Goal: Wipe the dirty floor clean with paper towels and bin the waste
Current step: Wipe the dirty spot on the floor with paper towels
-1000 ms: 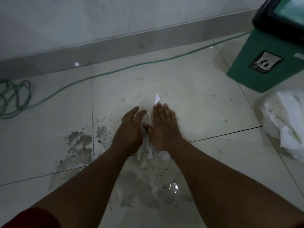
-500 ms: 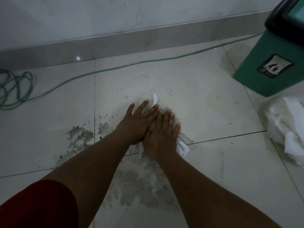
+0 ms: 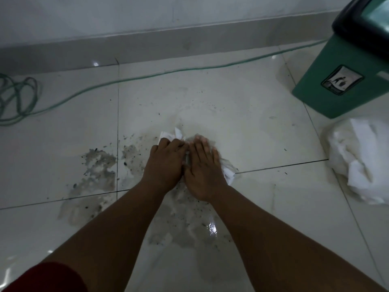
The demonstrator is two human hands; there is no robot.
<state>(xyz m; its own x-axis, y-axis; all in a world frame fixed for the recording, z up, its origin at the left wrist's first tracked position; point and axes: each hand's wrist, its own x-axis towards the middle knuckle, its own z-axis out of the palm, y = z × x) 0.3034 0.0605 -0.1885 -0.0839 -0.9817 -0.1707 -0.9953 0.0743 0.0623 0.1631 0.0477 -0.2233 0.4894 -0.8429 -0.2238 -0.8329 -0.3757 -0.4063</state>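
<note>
I press the towel (image 3: 228, 172) flat on the floor (image 3: 263, 114) with both hands, left hand (image 3: 166, 163) and right hand (image 3: 205, 169) side by side, fingers straight, gripping nothing. The wet dirt (image 3: 99, 171) lies left of them and near my arms. The thin towel can tear or only smear the grit. The bin (image 3: 336, 85) stands far right.

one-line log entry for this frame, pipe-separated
phase: wiping | left hand: pressing paper towel | right hand: pressing same towel | dirt patch: unwiped | green bin: unused
</note>
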